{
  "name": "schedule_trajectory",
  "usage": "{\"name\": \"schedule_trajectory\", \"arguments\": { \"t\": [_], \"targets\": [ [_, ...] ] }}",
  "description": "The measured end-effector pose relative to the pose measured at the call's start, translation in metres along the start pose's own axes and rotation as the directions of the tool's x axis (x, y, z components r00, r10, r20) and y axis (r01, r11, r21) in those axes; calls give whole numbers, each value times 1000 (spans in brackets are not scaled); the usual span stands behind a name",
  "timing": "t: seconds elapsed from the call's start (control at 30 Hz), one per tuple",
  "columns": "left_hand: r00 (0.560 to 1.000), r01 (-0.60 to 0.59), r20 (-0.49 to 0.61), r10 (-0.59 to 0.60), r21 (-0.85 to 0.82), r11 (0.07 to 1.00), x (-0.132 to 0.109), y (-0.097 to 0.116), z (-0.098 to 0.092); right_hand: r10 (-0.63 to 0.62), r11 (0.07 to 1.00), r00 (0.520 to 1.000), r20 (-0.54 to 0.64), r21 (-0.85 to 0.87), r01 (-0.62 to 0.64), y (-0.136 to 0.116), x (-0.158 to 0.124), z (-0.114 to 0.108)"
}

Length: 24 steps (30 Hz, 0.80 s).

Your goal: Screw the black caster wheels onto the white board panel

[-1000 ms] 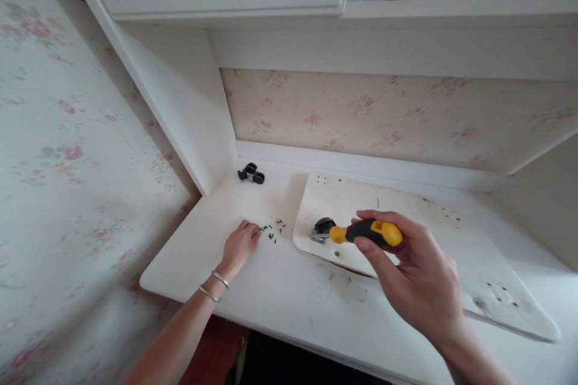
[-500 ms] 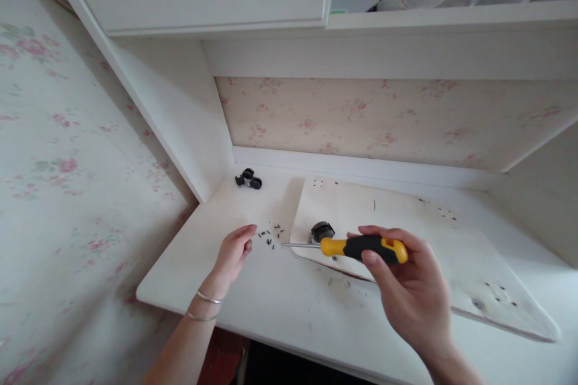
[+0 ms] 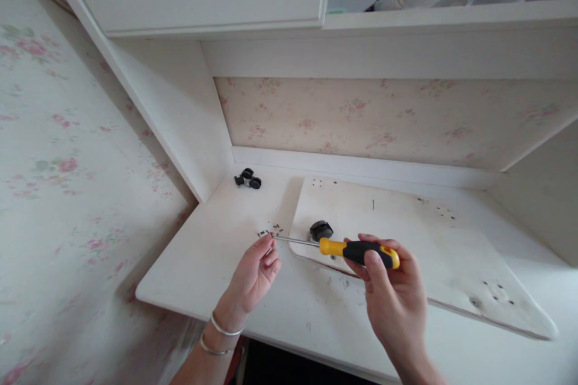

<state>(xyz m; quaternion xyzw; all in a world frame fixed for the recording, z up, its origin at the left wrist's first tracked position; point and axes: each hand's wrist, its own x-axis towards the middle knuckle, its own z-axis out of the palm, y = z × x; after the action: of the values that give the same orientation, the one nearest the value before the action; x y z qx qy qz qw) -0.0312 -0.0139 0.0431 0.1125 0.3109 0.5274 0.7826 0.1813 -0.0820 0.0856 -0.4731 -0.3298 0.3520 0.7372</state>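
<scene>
My right hand [image 3: 392,295] is wrapped round the yellow and black handle of a screwdriver [image 3: 356,251], its shaft pointing left. My left hand [image 3: 257,271] pinches a small screw between thumb and fingertips, right at the screwdriver's tip; the fingers mostly hide it. Just behind those fingertips, several loose dark screws [image 3: 277,227] lie on the white desk [image 3: 203,258]. A black caster wheel [image 3: 321,230] stands on the left end of a white board [image 3: 388,216], beyond the screwdriver shaft.
More black casters [image 3: 248,178] sit together at the back left of the desk. Groups of screw holes [image 3: 499,293] mark the board's other corners. A white cabinet [image 3: 217,6] overhangs the desk, and a side panel [image 3: 180,102] rises at the left.
My left hand has moved right and turned its palm upward, bringing its pinched fingertips to the screwdriver tip. The right hand, still holding the screwdriver, has shifted slightly left.
</scene>
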Motion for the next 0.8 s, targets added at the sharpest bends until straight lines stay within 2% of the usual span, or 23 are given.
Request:
{"name": "schedule_trajectory", "arguments": {
  "t": [0.8],
  "targets": [
    [999, 3, 36, -4, 37, 999, -6, -9, 6, 13, 999, 999, -34, 36, -12, -5, -2, -12]
  ]
}}
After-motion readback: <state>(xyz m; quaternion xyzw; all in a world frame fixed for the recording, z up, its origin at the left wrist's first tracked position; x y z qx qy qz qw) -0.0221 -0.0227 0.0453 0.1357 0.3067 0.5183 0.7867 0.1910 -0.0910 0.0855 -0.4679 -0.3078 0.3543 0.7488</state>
